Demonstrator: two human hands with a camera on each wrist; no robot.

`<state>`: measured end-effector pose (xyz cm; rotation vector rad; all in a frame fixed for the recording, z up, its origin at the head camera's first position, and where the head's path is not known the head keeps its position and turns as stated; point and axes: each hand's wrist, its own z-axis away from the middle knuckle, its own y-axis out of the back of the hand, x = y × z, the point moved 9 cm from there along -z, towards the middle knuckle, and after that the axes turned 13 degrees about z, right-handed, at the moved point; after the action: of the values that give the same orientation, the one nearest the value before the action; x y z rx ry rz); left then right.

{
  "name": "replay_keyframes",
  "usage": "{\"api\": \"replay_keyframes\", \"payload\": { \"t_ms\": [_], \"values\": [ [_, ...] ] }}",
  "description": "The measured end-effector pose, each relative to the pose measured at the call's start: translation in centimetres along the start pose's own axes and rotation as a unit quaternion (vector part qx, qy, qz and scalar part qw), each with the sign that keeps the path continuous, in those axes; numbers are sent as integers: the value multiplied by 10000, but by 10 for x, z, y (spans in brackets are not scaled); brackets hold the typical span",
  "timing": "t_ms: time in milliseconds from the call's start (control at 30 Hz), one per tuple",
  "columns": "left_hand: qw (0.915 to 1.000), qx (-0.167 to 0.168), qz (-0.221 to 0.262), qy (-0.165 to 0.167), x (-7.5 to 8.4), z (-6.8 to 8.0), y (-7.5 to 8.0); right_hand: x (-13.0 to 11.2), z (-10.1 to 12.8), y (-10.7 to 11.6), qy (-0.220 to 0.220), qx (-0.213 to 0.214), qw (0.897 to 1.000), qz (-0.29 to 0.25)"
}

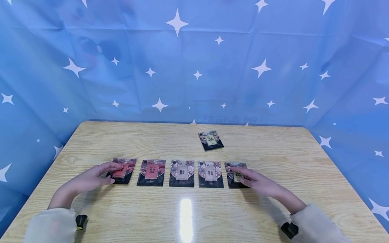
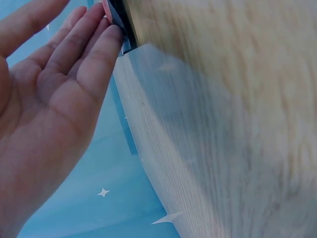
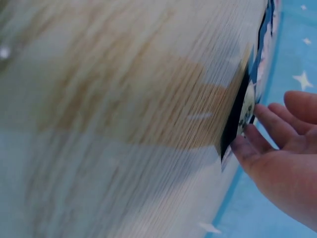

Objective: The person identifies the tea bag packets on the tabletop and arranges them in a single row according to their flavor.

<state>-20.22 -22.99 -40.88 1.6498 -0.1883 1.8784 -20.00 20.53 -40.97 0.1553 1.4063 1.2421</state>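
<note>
The leftmost packet (image 1: 122, 170), dark with a red label, lies flat at the row's nine o'clock end, slightly skewed. The rightmost packet (image 1: 236, 174), dark with a green label, lies flat at the three o'clock end.

Three dark packets lie side by side mid-row on the wooden surface (image 1: 273, 148): one with a red label (image 1: 151, 172), one with a pale label (image 1: 182, 173), and another pale-labelled one (image 1: 210, 173). A sixth packet with a green label (image 1: 211, 140) lies apart, farther back. A blue star-printed cloth (image 1: 194, 67) hangs behind and around.
</note>
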Motion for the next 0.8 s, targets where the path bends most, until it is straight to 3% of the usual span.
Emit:
{"api": "replay_keyframes", "payload": {
  "t_ms": [533,800],
  "values": [
    [9999,38,-41,97,-1,-1,1,-3,0,1,84,-30,9999,-52],
    [10000,-1,0,72,-1,-1,1,-8,0,20,119,53,9999,-49]
  ]
}}
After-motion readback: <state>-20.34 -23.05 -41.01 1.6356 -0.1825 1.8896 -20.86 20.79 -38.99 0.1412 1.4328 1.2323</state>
